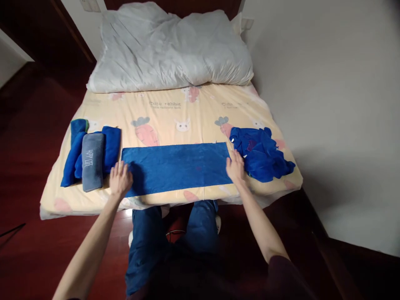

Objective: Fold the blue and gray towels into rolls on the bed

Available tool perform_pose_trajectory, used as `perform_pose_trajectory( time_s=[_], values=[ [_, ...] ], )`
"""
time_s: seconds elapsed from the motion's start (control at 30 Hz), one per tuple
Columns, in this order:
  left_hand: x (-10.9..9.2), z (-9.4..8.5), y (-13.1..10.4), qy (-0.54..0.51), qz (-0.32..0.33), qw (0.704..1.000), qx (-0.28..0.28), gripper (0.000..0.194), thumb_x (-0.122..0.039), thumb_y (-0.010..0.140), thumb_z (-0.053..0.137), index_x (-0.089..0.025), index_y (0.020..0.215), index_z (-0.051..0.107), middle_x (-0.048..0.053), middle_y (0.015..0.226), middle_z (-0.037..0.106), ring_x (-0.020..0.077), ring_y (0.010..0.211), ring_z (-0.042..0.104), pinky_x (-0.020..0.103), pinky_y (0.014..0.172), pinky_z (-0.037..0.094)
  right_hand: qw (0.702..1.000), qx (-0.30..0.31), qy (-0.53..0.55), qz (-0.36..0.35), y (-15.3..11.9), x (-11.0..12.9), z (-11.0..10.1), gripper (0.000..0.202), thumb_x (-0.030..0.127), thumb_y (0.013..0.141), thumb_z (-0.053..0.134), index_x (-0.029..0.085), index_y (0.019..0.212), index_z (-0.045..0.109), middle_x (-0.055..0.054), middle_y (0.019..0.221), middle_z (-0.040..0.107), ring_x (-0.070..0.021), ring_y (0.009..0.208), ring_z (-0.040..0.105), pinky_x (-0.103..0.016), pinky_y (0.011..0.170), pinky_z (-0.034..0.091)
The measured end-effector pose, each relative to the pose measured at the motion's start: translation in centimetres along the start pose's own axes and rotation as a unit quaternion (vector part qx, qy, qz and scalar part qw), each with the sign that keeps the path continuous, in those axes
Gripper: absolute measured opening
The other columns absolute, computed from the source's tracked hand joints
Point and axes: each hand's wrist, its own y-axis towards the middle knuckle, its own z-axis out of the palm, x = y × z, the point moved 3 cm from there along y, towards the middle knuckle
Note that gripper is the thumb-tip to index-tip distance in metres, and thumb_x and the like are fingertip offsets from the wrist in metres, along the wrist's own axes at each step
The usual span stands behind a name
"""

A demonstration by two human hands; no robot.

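Note:
A blue towel (179,168) lies flat in a long strip across the near part of the bed. At its left end rests my left hand (121,180), fingers apart and stretched forward. My right hand (236,167) is at the towel's right end, its fingers extended over the edge and nothing gripped in them. Just left of my left hand is a pile of folded blue towels (111,146), with a rolled grey towel (93,162) bearing white lettering on top. Beyond my right hand sits a crumpled heap of blue cloths (265,156).
The bed (168,116) has a yellow sheet with carrots and rabbits. A large pale quilt or pillow (175,50) fills its far end. A grey wall (328,104) stands at the right, and dark red floor (28,166) shows at the left.

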Motion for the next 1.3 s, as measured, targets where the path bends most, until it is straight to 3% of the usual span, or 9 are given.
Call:
perform_pose_trajectory(
  time_s=[0.2, 0.33, 0.57, 0.7, 0.8, 0.9, 1.1, 1.2, 1.3],
  values=[
    [-15.1, 5.5, -1.6, -0.108, 0.116, 0.984, 0.079, 0.062, -0.027, 0.096, 0.039, -0.016, 0.157, 0.031, 0.011, 0.165, 0.023, 0.0285, 0.154, 0.016, 0.055, 0.125, 0.015, 0.972, 0.135, 0.12, -0.148, -5.3, 16.8, 7.8, 0.061, 0.04, 0.103, 0.034, 0.018, 0.159, 0.025, -0.006, 0.168, 0.014, -0.0268, 0.156, 0.007, -0.054, 0.125, 0.01],
    [-18.6, 8.7, -2.2, -0.143, 0.108, 0.979, 0.098, 0.065, -0.025, 0.096, 0.036, -0.015, 0.159, 0.024, 0.01, 0.166, 0.019, 0.0279, 0.155, 0.011, 0.055, 0.126, 0.011, 0.964, 0.185, 0.116, -0.152, -7.5, 20.4, 10.9, 0.058, 0.032, 0.104, 0.025, 0.014, 0.16, 0.021, -0.006, 0.167, 0.015, -0.0211, 0.156, 0.005, -0.049, 0.127, 0.005],
    [-17.3, 10.8, -3.0, -0.114, 0.079, 0.987, 0.077, 0.064, -0.032, 0.099, 0.037, -0.016, 0.16, 0.023, 0.011, 0.166, 0.017, 0.0299, 0.154, 0.014, 0.056, 0.126, 0.012, 0.968, 0.203, 0.065, -0.13, -7.7, 18.8, 12.5, 0.065, 0.042, 0.105, 0.028, 0.006, 0.158, 0.02, -0.01, 0.167, 0.01, -0.0225, 0.156, 0.003, -0.048, 0.127, 0.001],
    [-17.2, 10.6, -3.0, -0.115, 0.078, 0.986, 0.093, 0.063, -0.035, 0.1, 0.037, -0.017, 0.159, 0.026, 0.01, 0.166, 0.017, 0.0299, 0.154, 0.014, 0.054, 0.126, 0.012, 0.967, 0.189, 0.084, -0.15, -7.7, 18.4, 12.5, 0.067, 0.045, 0.104, 0.03, 0.008, 0.159, 0.019, -0.009, 0.167, 0.012, -0.0227, 0.156, 0.006, -0.049, 0.127, 0.003],
    [-15.3, 9.6, -3.2, -0.123, 0.056, 0.986, 0.096, 0.063, -0.039, 0.099, 0.039, -0.018, 0.158, 0.029, 0.01, 0.166, 0.017, 0.0313, 0.154, 0.015, 0.055, 0.125, 0.011, 0.963, 0.187, 0.088, -0.173, -7.4, 16.9, 11.9, 0.067, 0.047, 0.104, 0.033, 0.013, 0.16, 0.018, -0.007, 0.167, 0.015, -0.0216, 0.156, 0.009, -0.048, 0.126, 0.004],
    [-11.1, 7.8, -3.9, -0.101, 0.006, 0.993, 0.068, 0.064, -0.041, 0.098, 0.041, -0.019, 0.158, 0.03, 0.011, 0.166, 0.018, 0.0324, 0.154, 0.014, 0.058, 0.125, 0.01, 0.969, 0.168, 0.061, -0.171, -6.4, 13.4, 10.8, 0.067, 0.048, 0.104, 0.031, 0.013, 0.159, 0.021, -0.007, 0.167, 0.017, -0.0204, 0.155, 0.011, -0.045, 0.127, 0.004],
    [-1.5, 4.0, -6.0, -0.011, -0.107, 0.994, 0.017, 0.067, -0.043, 0.098, 0.038, -0.015, 0.158, 0.028, 0.015, 0.166, 0.02, 0.0328, 0.154, 0.015, 0.058, 0.123, 0.012, 0.989, 0.121, -0.018, -0.086, -3.3, 2.8, 8.3, 0.069, 0.049, 0.104, 0.026, 0.007, 0.158, 0.023, -0.012, 0.166, 0.019, -0.0227, 0.155, 0.014, -0.045, 0.126, 0.006],
    [0.1, 3.2, -6.5, 0.014, -0.137, 0.99, 0.024, 0.068, -0.044, 0.098, 0.036, -0.013, 0.158, 0.027, 0.016, 0.166, 0.02, 0.0313, 0.154, 0.014, 0.055, 0.124, 0.014, 0.993, 0.092, -0.069, -0.025, -2.2, -1.3, 7.5, 0.07, 0.049, 0.103, 0.021, 0.006, 0.158, 0.022, -0.013, 0.166, 0.019, -0.0223, 0.155, 0.015, -0.045, 0.126, 0.009],
    [-0.2, 3.0, -6.5, 0.027, -0.147, 0.989, 0.022, 0.068, -0.046, 0.099, 0.034, -0.011, 0.157, 0.029, 0.016, 0.166, 0.02, 0.0295, 0.154, 0.015, 0.051, 0.124, 0.013, 0.993, 0.064, -0.103, 0.005, -1.8, -3.0, 7.3, 0.071, 0.05, 0.103, 0.018, 0.005, 0.158, 0.022, -0.012, 0.166, 0.02, -0.0209, 0.154, 0.016, -0.043, 0.127, 0.01]
  ],
)
